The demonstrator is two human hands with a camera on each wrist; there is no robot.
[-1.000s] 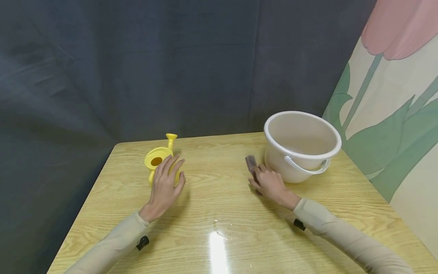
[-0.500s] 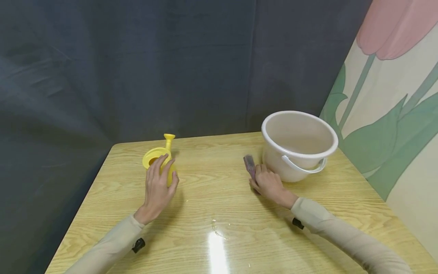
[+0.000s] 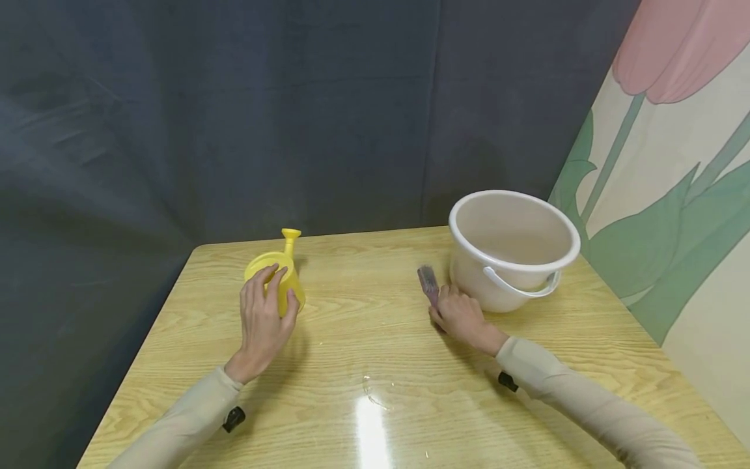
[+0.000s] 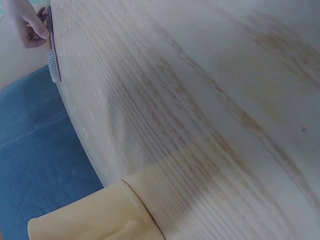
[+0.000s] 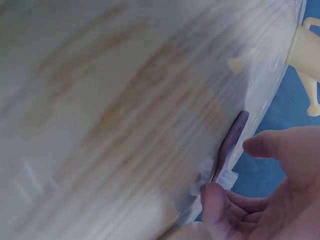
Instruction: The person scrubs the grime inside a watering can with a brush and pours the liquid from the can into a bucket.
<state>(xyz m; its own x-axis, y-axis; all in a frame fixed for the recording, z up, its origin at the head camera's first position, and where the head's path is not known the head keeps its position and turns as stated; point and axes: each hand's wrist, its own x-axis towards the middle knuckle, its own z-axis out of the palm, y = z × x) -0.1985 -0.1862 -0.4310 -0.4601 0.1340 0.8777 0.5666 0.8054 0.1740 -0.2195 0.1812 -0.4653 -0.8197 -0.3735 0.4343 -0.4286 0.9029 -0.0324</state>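
- The brush [image 3: 429, 281] lies on the wooden table, just beside the white bucket [image 3: 477, 285]. Its bristle end points away from the person and its handle end is on the near side, so it seems set down that way to be easy to reach.
- The right hand [image 3: 463, 319] is at the handle, with its fingers bent. The right wrist view shows its thumb and first finger apart, with the brush close by them. I cannot tell if they pinch it or only touch it.
- The yellow watering can [image 3: 297, 286] stands upright on the other side of the table, well apart from the brush. Its spout is on the far side, maybe to keep it out of the way.
- The left hand [image 3: 260, 326] is in front of the can, with its thumb and fingers spread wide. It does not seem to hold anything. I cannot tell if it touches the can.
- The left wrist view shows the can's bottom flat on the table [image 3: 363, 339] and the bristles facing up, which is hard to see from the head.
- Only the head view shows the whole bucket, with its handle hanging down in front.
- Behind is a dark curtain [image 3: 322, 117].
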